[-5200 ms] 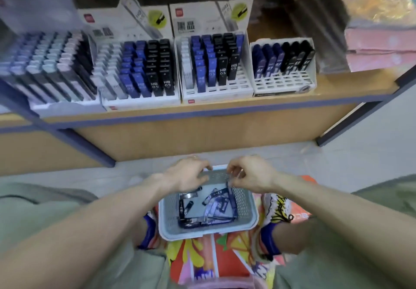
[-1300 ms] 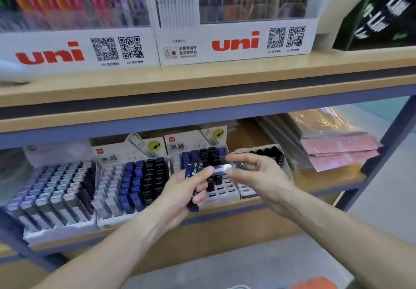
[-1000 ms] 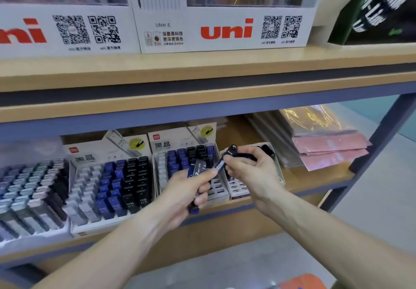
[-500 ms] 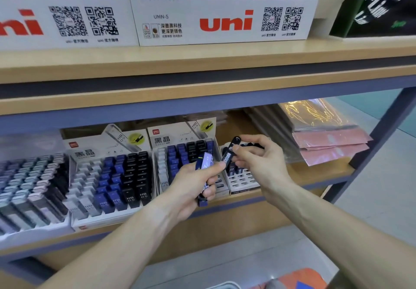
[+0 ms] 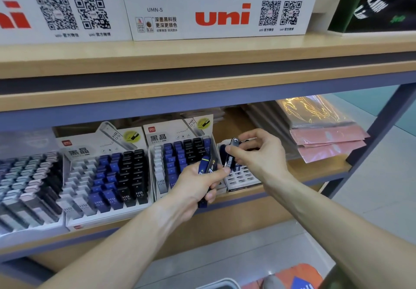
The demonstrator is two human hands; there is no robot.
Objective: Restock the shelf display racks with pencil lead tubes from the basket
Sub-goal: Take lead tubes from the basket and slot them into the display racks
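My left hand [image 5: 198,182] grips a small bunch of dark blue pencil lead tubes [image 5: 208,167] in front of the middle display rack [image 5: 157,176]. My right hand [image 5: 256,153] pinches one dark lead tube [image 5: 230,153], tilted, just above the small white slotted rack [image 5: 242,179] at the right of the lower shelf. That rack's front slots stand open and my hand hides its back rows. A further rack [image 5: 108,176] to the left holds rows of grey, blue and black tubes. Only the grey rim of the basket [image 5: 225,283] shows at the bottom edge.
The wooden upper shelf [image 5: 202,63] overhangs the racks and carries white uni pen boxes [image 5: 220,16]. Pink and clear wrapped packs [image 5: 324,140] lie right of the small rack. A blue metal upright [image 5: 371,135] stands at the right. Another rack [image 5: 24,180] sits far left.
Five seconds ago both hands were in the basket on my lap. Since then they rose to the lower shelf; over the last second the right hand carried one tube down toward the small white rack.
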